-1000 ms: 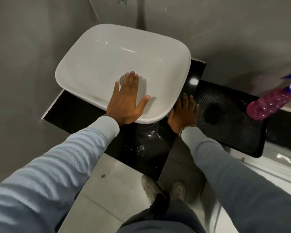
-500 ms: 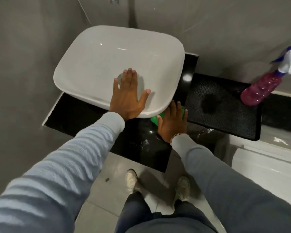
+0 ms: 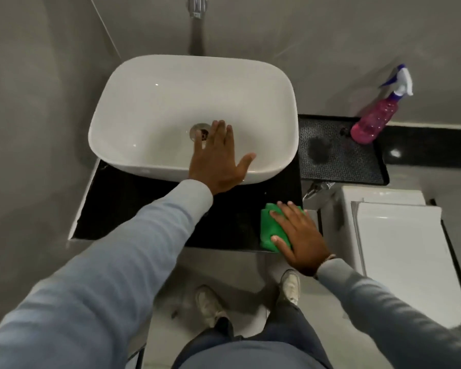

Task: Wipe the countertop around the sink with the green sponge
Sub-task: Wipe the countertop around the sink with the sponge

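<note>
Two hands are busy here, and only one of them is cleaning. The right hand (image 3: 300,237) lies flat on the green sponge (image 3: 270,227), fingers spread and pressing down, not curled around it. The sponge now sits at the front right corner of the black countertop (image 3: 133,209), right by the front edge. A moment ago that hand and sponge were tucked up close under the rim of the white sink (image 3: 192,115), near its front right side. So the sponge has slid toward the person, away from the bowl and out to the edge.

The left hand (image 3: 216,158) has stayed put. It rests open on the front rim of the sink, fingers stretched over the bowl near the drain (image 3: 200,130), holding nothing. I think it is just there to steady the person.

What does this mean? I would say the strip at the front right of the sink has now had a wipe. The long dark part of the counter on the left, under the left sleeve (image 3: 144,235), looks like it is not done yet, and I cannot see behind the bowl. The pink spray bottle (image 3: 375,118) stands on the dark mat (image 3: 338,161) to the right, well away from the sponge. The sponge is close to the edge, so a big push could slide it off.
</note>
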